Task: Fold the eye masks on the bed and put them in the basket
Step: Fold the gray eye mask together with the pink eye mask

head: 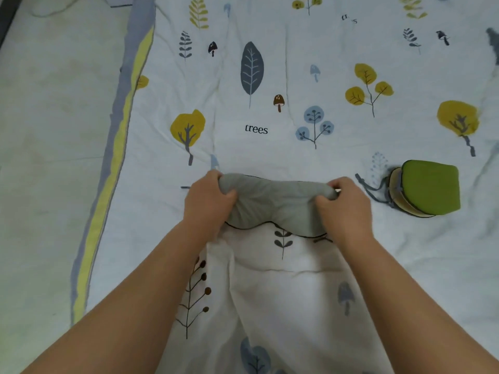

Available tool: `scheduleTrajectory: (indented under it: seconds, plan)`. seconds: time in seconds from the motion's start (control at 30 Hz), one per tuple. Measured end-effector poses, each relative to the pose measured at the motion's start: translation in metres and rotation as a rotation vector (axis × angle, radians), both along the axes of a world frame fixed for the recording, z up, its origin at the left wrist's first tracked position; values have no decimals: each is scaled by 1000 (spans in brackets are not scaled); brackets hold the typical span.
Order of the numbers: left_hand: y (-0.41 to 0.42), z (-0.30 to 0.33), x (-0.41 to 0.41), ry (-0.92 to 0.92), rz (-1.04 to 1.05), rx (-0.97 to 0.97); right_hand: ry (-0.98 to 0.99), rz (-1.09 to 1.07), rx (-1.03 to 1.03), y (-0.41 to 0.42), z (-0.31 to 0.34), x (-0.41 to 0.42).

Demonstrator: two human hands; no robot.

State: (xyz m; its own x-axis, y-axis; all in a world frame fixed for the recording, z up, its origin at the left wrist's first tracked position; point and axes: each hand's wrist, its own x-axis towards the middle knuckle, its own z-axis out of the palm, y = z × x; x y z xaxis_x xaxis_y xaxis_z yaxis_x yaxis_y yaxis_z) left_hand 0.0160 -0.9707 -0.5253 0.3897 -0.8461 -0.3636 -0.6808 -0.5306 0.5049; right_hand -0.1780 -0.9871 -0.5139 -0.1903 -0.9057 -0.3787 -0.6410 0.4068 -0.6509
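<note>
A grey eye mask with thin black piping lies spread flat on the patterned bedspread, in the middle of the view. My left hand pinches its left end, fingers curled over the top edge. My right hand grips its right end the same way. A second eye mask, green with a tan side, sits folded to the right, its grey strap trailing out on the left. No basket is in view.
The white bedspread printed with trees, leaves and mushrooms covers most of the view. Its grey and yellow border runs down the left. Beyond that lies a pale bare mattress surface.
</note>
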Motion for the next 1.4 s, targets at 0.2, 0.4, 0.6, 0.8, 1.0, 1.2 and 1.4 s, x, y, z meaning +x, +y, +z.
scheduleTrajectory:
  seconds: [0.2, 0.4, 0.6, 0.8, 1.0, 1.2, 1.4]
  plan:
    - [17, -13, -42, 137, -46, 23, -24, -261, -55, -8, -1, -42]
    - [20, -18, -52, 182, 40, -13, -136, -124, -42, 6, 2, -33]
    - [17, -13, -51, 333, 175, -37, -219, 306, -151, 37, 5, 16]
    - [18, -3, -48, 514, 147, 45, -305, 484, 6, 44, 0, 29]
    - [23, -9, -43, 518, 110, 33, -48, 167, -112, 31, -8, 17]
    - [18, -8, -48, 769, 40, 108, -134, 57, 116, 16, -20, 7]
    - [17, -5, -59, -61, -45, -209, 88, 67, 24, 20, -28, 1]
